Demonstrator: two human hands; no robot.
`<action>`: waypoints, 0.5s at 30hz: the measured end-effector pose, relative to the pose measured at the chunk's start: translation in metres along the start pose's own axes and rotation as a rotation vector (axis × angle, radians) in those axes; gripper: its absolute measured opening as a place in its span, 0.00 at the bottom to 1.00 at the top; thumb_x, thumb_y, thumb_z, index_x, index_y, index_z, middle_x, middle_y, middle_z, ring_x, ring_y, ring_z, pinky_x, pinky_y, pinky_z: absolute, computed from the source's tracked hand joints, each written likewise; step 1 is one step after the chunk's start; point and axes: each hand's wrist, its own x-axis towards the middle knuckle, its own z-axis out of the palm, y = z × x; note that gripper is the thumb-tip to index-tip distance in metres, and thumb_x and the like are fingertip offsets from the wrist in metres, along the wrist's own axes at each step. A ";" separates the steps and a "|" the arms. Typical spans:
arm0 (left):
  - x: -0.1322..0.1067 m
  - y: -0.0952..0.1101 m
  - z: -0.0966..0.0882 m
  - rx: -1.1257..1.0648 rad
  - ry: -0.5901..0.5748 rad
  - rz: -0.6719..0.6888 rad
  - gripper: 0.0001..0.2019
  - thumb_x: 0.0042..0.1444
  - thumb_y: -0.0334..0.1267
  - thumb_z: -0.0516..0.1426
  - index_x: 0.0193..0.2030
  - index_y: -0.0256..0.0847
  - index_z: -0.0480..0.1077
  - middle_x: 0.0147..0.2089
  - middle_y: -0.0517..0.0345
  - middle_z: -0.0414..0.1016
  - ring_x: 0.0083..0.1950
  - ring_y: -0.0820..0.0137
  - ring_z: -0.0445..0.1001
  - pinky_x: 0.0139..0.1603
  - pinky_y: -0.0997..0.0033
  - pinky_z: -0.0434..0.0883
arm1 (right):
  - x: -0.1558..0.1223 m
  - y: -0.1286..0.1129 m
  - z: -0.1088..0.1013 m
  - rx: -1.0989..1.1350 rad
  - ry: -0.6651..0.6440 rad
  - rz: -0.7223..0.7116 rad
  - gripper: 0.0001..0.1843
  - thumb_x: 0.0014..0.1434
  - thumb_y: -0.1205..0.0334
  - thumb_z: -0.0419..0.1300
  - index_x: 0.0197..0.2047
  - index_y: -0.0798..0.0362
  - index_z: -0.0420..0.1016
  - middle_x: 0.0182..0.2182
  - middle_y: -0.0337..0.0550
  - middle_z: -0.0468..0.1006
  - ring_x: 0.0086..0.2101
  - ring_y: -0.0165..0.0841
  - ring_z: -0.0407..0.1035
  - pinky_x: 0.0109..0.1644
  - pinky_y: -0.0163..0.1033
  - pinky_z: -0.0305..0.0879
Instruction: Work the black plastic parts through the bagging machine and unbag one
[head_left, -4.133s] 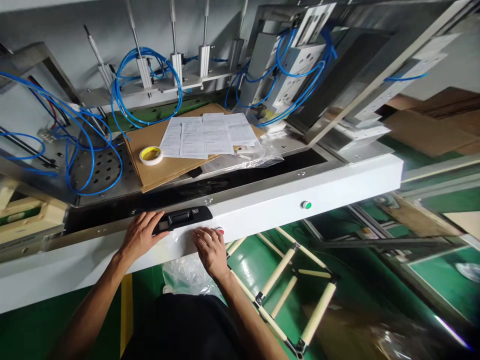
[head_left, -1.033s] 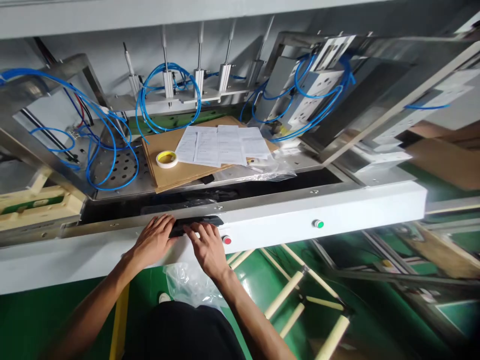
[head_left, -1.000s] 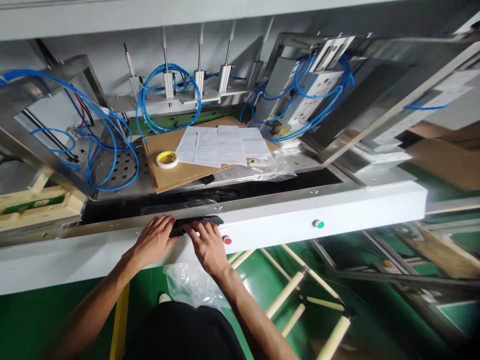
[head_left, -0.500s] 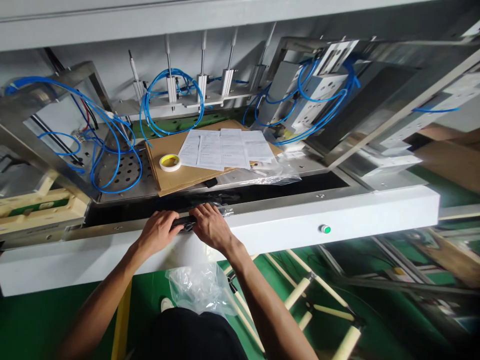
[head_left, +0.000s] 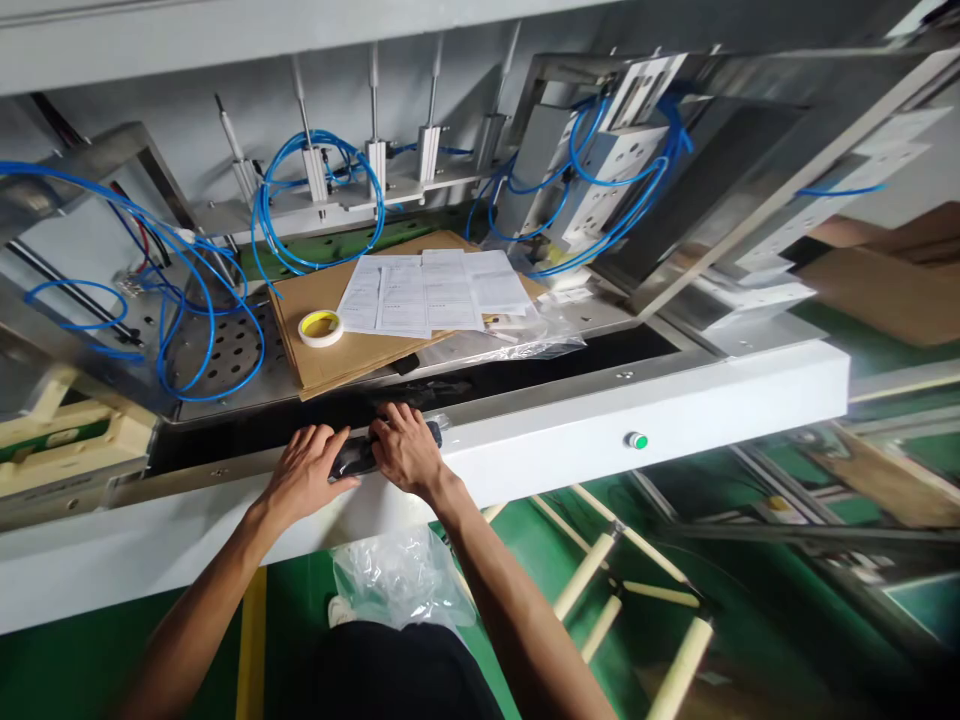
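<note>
A black plastic handle-like part point(head_left: 354, 457) lies on the top edge of the white machine beam point(head_left: 675, 420). My left hand point(head_left: 304, 477) lies over its left end with the fingers curled on it. My right hand point(head_left: 406, 449) covers its right end, fingers pressed down on the part and on a bit of clear film. Most of the part is hidden under both hands.
Behind the beam lie a cardboard sheet point(head_left: 330, 345), a roll of yellow tape point(head_left: 320, 327), printed papers point(head_left: 431, 290) and clear plastic bags point(head_left: 517, 335). Blue air hoses point(head_left: 315, 210) loop over the machine bed. A green button point(head_left: 637, 440) sits on the beam; a crumpled clear bag point(head_left: 401, 578) hangs below.
My right hand has moved from the beam's front face up onto the black part and now hides the red button. The left hand stays on the part's left end.
</note>
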 end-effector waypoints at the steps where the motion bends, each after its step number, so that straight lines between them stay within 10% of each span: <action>1: 0.000 0.000 -0.001 0.000 -0.018 -0.002 0.33 0.61 0.49 0.67 0.69 0.38 0.66 0.54 0.45 0.73 0.53 0.54 0.73 0.57 0.52 0.71 | -0.002 -0.001 -0.001 -0.002 0.015 0.000 0.08 0.67 0.62 0.60 0.45 0.53 0.80 0.55 0.55 0.78 0.52 0.46 0.67 0.59 0.51 0.62; 4: 0.002 0.001 -0.002 -0.009 -0.040 0.006 0.33 0.59 0.44 0.68 0.68 0.37 0.65 0.54 0.45 0.74 0.53 0.54 0.75 0.56 0.55 0.72 | -0.019 -0.005 -0.002 0.030 0.162 0.031 0.12 0.69 0.61 0.59 0.53 0.53 0.78 0.58 0.54 0.77 0.57 0.47 0.66 0.66 0.55 0.59; 9: 0.005 -0.002 -0.009 -0.020 -0.022 0.045 0.18 0.65 0.42 0.59 0.58 0.38 0.70 0.48 0.46 0.79 0.48 0.56 0.78 0.53 0.58 0.73 | -0.080 -0.021 0.012 0.300 0.599 0.270 0.11 0.73 0.61 0.55 0.53 0.51 0.76 0.44 0.51 0.80 0.44 0.41 0.73 0.50 0.49 0.70; 15: -0.004 0.018 -0.015 -0.345 -0.190 -0.188 0.19 0.72 0.49 0.47 0.37 0.43 0.71 0.32 0.53 0.78 0.35 0.63 0.79 0.38 0.67 0.70 | -0.119 -0.032 0.024 1.070 0.513 0.733 0.24 0.68 0.41 0.61 0.53 0.53 0.78 0.38 0.48 0.82 0.37 0.38 0.76 0.40 0.43 0.74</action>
